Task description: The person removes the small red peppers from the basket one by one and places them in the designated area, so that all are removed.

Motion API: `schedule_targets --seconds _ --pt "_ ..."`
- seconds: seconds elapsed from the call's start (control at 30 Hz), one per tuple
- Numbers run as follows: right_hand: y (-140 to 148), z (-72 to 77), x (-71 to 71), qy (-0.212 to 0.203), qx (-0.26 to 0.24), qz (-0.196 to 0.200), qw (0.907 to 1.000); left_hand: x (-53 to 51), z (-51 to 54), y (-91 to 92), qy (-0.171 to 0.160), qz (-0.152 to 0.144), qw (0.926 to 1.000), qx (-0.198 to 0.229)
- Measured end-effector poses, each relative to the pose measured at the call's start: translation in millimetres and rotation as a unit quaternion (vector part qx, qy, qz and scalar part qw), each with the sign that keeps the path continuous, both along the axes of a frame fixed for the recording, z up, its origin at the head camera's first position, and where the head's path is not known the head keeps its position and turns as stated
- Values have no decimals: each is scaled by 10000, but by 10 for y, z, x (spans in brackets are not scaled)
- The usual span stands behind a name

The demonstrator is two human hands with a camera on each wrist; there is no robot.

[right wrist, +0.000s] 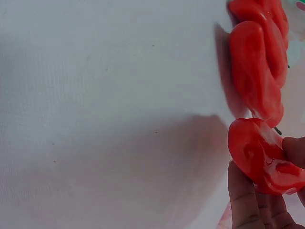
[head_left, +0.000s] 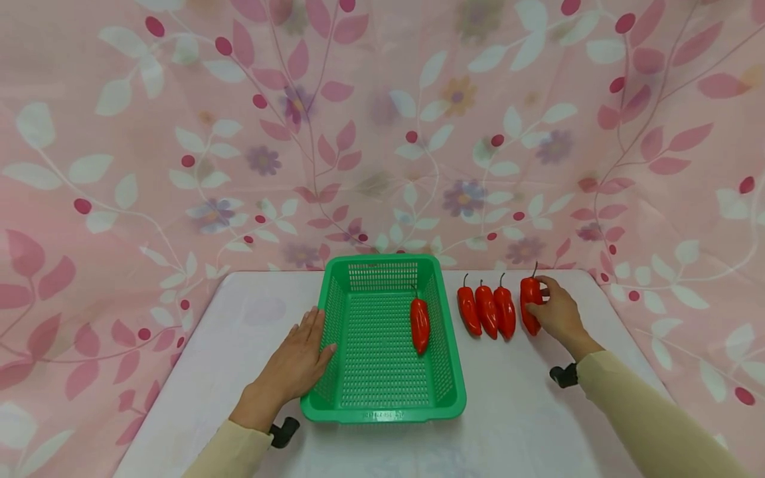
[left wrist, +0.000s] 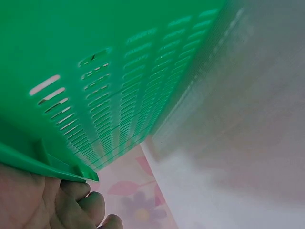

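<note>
My right hand (head_left: 557, 311) pinches a red pepper (head_left: 529, 305) between thumb and fingers, at the right end of a row of peppers. In the right wrist view that same pepper (right wrist: 259, 155) lies across the fingers (right wrist: 243, 195). Left of it, three more red peppers (head_left: 487, 311) lie side by side on the table. A green plastic basket (head_left: 382, 415) with slotted walls stands in the middle, and one red pepper (head_left: 420, 325) lies inside it toward the right. My left hand (head_left: 293, 362) rests on the basket's left rim, fingers straight; in the left wrist view its palm touches the rim (left wrist: 47, 169).
The white table (head_left: 508, 425) ends at a back edge just behind the basket and peppers. A pink floral cloth (head_left: 382, 133) hangs behind it and along both sides. Black wrist devices (head_left: 283, 433) sit under both sleeves.
</note>
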State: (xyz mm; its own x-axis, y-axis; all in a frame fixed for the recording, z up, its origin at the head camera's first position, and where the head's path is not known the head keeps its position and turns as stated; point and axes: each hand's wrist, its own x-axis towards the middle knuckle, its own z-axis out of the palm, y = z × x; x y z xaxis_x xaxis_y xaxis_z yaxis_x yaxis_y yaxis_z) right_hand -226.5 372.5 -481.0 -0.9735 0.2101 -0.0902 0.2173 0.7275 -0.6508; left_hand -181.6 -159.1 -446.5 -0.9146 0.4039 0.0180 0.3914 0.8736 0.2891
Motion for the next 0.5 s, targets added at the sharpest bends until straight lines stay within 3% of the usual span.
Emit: schedule_targets --seconds 0.5 --pt "54 -148 -44 -498 -264 136 9983 -3 -7 -1 -33 26 10000 56"
